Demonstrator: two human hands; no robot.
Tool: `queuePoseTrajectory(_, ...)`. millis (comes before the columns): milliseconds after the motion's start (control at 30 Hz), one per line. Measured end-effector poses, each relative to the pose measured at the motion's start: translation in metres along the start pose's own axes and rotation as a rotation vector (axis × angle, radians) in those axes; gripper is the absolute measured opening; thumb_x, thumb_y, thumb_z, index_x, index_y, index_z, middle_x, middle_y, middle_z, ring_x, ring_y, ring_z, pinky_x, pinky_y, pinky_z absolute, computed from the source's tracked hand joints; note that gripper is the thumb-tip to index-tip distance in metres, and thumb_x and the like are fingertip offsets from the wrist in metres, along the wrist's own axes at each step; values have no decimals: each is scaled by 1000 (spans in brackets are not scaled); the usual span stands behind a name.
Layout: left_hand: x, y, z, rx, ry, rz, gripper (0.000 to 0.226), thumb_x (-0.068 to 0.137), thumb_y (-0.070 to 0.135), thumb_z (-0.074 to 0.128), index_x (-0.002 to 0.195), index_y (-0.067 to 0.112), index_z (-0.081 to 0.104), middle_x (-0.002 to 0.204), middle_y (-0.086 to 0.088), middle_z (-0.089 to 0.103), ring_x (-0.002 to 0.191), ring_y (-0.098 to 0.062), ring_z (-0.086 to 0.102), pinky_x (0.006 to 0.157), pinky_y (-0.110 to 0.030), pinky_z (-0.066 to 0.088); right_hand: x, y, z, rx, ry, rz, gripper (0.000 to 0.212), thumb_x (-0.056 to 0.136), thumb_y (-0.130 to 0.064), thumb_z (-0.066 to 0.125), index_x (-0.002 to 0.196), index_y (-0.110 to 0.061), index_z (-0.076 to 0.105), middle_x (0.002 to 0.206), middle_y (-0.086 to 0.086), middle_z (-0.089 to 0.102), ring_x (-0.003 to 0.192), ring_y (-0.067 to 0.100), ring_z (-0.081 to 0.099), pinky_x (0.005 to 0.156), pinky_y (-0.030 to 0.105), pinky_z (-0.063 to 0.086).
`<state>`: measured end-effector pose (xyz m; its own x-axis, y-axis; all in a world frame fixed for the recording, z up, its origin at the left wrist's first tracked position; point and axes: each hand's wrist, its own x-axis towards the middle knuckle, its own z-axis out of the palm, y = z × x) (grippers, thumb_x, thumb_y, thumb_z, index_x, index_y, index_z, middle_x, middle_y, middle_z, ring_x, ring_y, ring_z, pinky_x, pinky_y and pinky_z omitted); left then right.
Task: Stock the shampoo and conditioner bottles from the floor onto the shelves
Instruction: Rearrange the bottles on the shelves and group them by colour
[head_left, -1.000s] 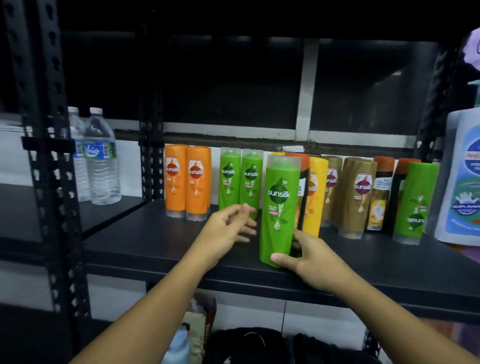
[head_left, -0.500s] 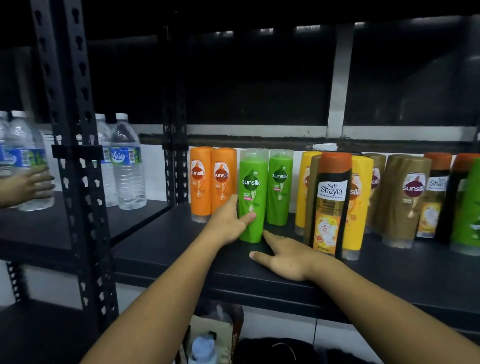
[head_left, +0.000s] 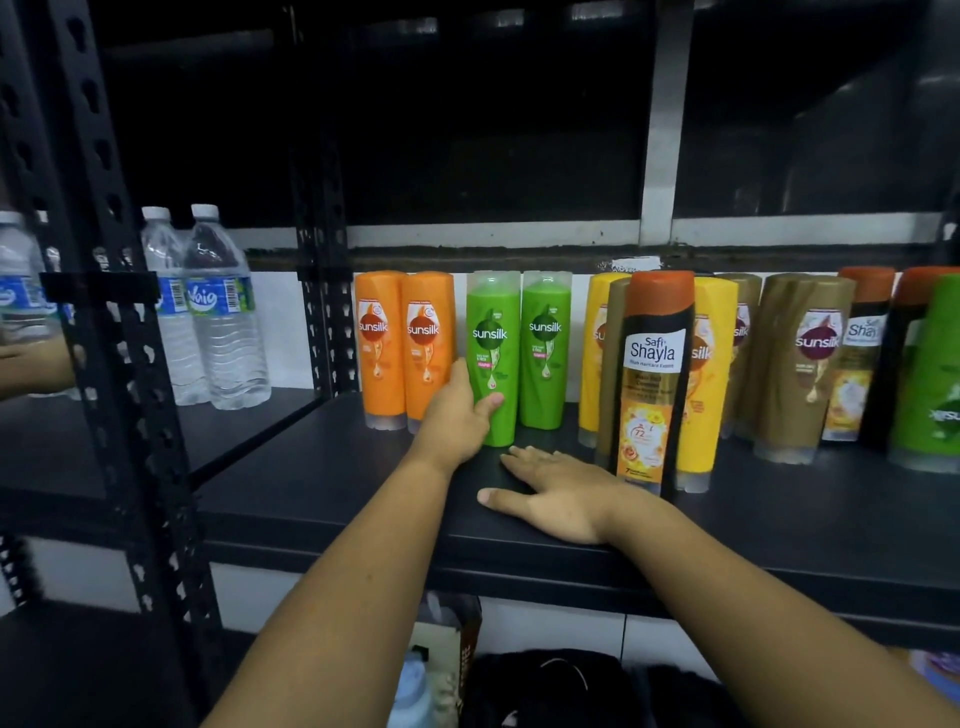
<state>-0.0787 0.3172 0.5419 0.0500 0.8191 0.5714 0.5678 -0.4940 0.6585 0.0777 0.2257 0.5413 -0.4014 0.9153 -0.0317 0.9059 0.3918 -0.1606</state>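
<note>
The green bottle stands upright on the shelf, long axis vertical, straight ahead of us between the orange bottles and its green twin. Our left hand is nearer, curled round its lower left side, thumb across the front. Our right hand lies flat and empty on the shelf just before it. A second ago that hand held this bottle at the shelf's front.

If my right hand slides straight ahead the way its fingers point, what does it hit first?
Most likely the foot of the front green bottle, the one your left hand holds. Your right hand lies flat just short of it.
</note>
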Motion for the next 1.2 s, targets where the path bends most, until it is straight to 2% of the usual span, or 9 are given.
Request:
queuePoseTrajectory(267,-7,-9,1,43,-65,60,70,94,11,72,149,18,29,141,-5,57,129,-21,56,104,-31,43,-2,0,2,22,28,29,87,92,-80,28,161,-29,19,169,-7,11,156,16,8,125,39,11)
queuePoseTrajectory(400,-5,-10,2,58,-60,67,73,94,11,72,151,16,27,142,-6,57,129,-23,56,106,-35,45,-2,0,3,16,44,33,86,92,-80,29,161,-30,21,168,-8,14,156,15,10,123,40,14)
queuePoseTrajectory(633,-2,-9,3,44,-51,50,73,95,12,71,153,17,28,142,-6,57,130,-23,56,107,-36,45,-1,1,4,7,39,41,87,91,-82,26,161,-30,21,168,-8,14,156,17,11,125,43,15)
queuePoseTrajectory(800,2,-10,7,79,-26,33,70,96,13,70,152,14,28,138,-10,61,125,-28,60,96,-29,44,-1,1,3,0,43,37,87,91,-81,26,161,-30,20,168,-8,14,156,16,11,123,42,15)
queuePoseTrajectory(1067,3,-12,7,88,-22,34,64,95,16,71,147,13,34,136,-10,63,123,-29,62,95,-31,47,-1,1,2,21,53,28,84,92,-79,30,160,-30,23,168,-9,16,155,14,12,122,40,16)
queuePoseTrajectory(1200,-1,-12,3,114,-15,27,59,93,21,74,142,13,41,131,-8,65,119,-26,63,97,-35,51,-4,1,2,82,97,32,83,90,-79,38,157,-30,33,165,-8,27,152,17,25,120,40,24)
